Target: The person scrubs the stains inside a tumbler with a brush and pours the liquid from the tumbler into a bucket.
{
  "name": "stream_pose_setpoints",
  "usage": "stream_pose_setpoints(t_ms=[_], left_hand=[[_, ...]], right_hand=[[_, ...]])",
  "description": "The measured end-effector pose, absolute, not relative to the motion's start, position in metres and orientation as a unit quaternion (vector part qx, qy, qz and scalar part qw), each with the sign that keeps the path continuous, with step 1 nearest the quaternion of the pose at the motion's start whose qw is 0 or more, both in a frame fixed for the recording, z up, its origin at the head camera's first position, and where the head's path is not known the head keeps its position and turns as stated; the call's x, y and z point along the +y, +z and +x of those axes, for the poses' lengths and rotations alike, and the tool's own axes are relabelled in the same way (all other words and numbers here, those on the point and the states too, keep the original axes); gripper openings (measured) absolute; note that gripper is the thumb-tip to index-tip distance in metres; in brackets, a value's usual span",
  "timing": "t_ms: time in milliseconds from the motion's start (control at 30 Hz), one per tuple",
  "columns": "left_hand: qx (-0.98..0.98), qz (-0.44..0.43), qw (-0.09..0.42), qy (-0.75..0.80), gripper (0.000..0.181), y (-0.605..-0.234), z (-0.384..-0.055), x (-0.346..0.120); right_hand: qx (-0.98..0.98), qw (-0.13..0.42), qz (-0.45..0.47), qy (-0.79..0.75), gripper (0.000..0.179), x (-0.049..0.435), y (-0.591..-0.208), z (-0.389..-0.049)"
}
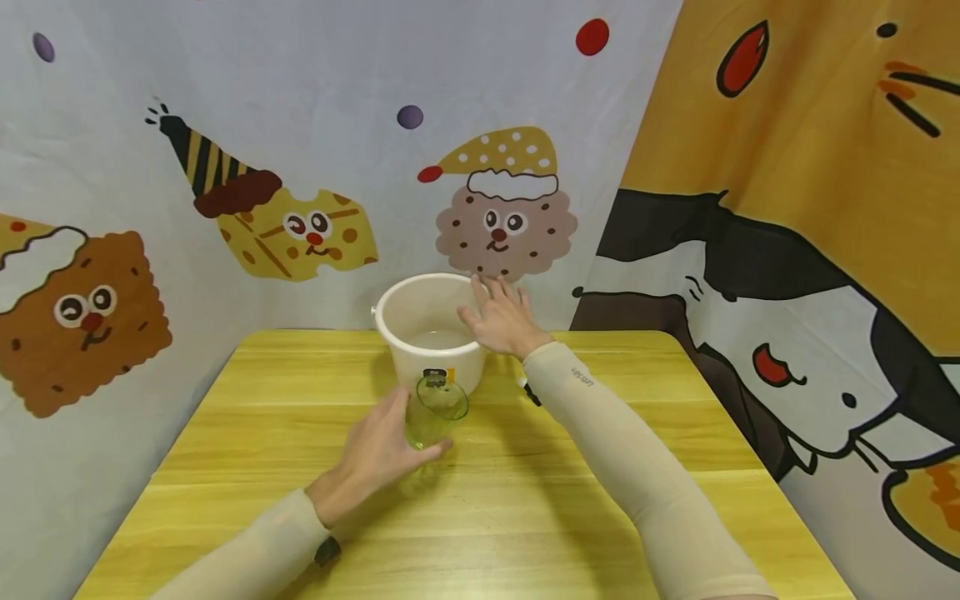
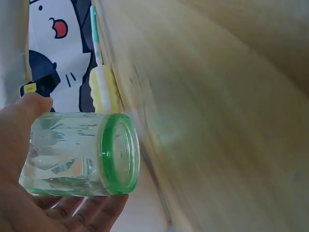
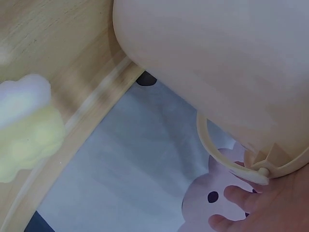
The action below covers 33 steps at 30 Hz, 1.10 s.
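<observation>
My left hand [image 1: 382, 454] holds a clear green-tinted glass cup [image 1: 435, 412] over the table, in front of the bucket. In the left wrist view the thumb is on one side of the cup [image 2: 72, 154] and the fingers on the other, its thick green base facing away from the palm. A white plastic bucket [image 1: 405, 358] stands upright at the back of the table. At its right rim is my right hand [image 1: 506, 321], fingers extended forward. The right wrist view has these fingers [image 3: 236, 193] beside the handle's pivot.
A sponge brush [image 2: 104, 87] with a yellow-and-white head and teal-and-white handle lies at the table's right; in the head view my right forearm mostly covers it. The wood-grain table [image 1: 247, 433] reaches back to a printed cloth [image 1: 315, 100].
</observation>
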State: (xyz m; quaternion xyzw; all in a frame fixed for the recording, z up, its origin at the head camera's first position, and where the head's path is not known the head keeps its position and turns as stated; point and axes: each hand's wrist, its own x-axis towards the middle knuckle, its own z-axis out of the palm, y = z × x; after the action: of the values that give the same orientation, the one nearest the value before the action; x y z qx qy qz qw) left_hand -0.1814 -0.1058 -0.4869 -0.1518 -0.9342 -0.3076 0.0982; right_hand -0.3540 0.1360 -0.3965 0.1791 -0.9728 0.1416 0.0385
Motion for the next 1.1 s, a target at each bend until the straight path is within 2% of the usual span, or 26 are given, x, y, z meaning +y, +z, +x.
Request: stream_pose_setpoints(t_ms=[333, 533, 867, 1100], left_hand=[[-0.934, -0.159, 0.087, -0.309, 0.116, -0.4965, -0.1831, -0.1018], [-0.932, -0.158, 0.087, -0.314, 0.116, -0.4965, -0.183, -0.1007], [-0.929, -0.161, 0.091, -0.321, 0.124, -0.4947, -0.1802, -0.1004], [-0.933, -0.123, 0.064, -0.331, 0.121, -0.4902, -0.177, -0.1038]], right_hand=[[-0.975, 0.024, 0.171, 0.141, 0.085, 0.1348, -0.3949, -0.3545], [-0.971, 0.034, 0.171, 0.162, 0.082, 0.1342, -0.3964, -0.3536], [-0.972, 0.028, 0.165, 0.166, 0.087, 0.1351, -0.3982, -0.3529], [-0.971, 0.025, 0.16, 0.178, 0.086, 0.1358, -0.3985, -0.3526]])
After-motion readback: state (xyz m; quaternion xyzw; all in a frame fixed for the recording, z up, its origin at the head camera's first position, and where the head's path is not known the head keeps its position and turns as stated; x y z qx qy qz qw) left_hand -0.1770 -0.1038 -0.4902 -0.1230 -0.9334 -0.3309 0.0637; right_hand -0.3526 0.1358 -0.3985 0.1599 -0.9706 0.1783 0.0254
